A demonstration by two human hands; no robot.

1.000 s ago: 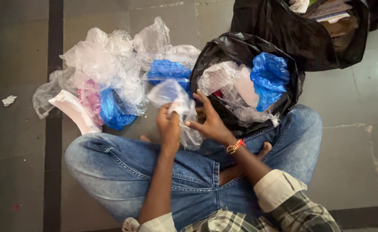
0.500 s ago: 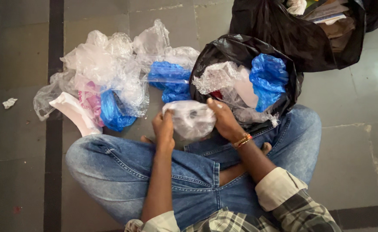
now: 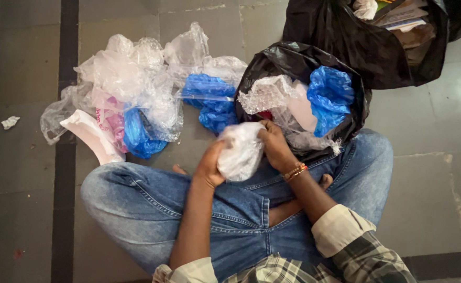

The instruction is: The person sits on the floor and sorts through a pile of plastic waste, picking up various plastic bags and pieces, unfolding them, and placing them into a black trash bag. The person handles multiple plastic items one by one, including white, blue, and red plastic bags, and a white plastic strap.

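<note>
I sit cross-legged on a tiled floor in blue jeans. A crumpled clear plastic bag point(image 3: 240, 151) is bunched between both hands above my lap. My left hand point(image 3: 209, 165) cups it from below and the left. Gripping its top right edge is my right hand point(image 3: 275, 145), which wears a red and gold bracelet. Just beyond the hands an open black bin bag point(image 3: 298, 57) holds clear plastic wrap and a blue plastic bag point(image 3: 329, 97).
A heap of clear, blue and pink plastic bags point(image 3: 136, 89) lies on the floor to the left. A second black bag point(image 3: 366, 42) with paper and card stands at the top right. A scrap of white paper point(image 3: 9, 122) lies far left.
The clear bag hung loose from my left hand a second ago. Both hands have since gathered it and squeezed it into a tighter ball between them.
</note>
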